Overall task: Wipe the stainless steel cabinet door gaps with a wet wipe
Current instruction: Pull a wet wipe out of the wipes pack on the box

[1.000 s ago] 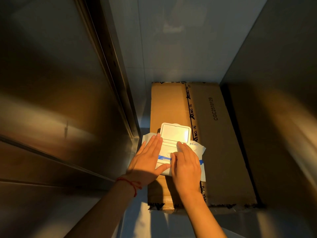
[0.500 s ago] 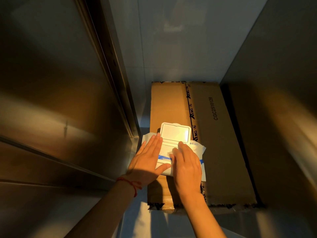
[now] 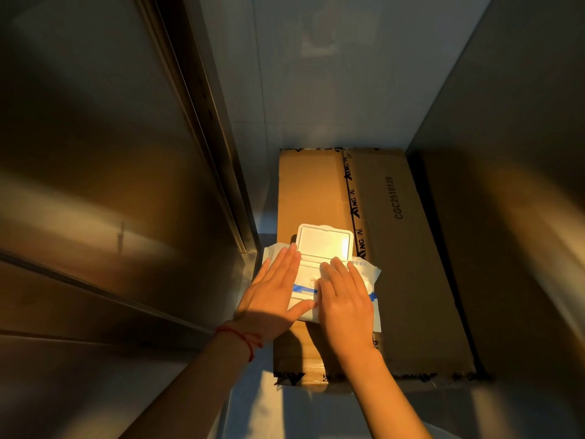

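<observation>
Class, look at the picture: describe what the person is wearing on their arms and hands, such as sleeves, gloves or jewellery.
Both forearms are bare, with no sleeves in view, and neither hand wears a glove. The left hand has a thin red string bracelet around its wrist, with a short loose end hanging. The right hand and its wrist carry nothing. No rings or watch can be seen.

Flat cardboard box, tiled wall, red wrist string
</observation>
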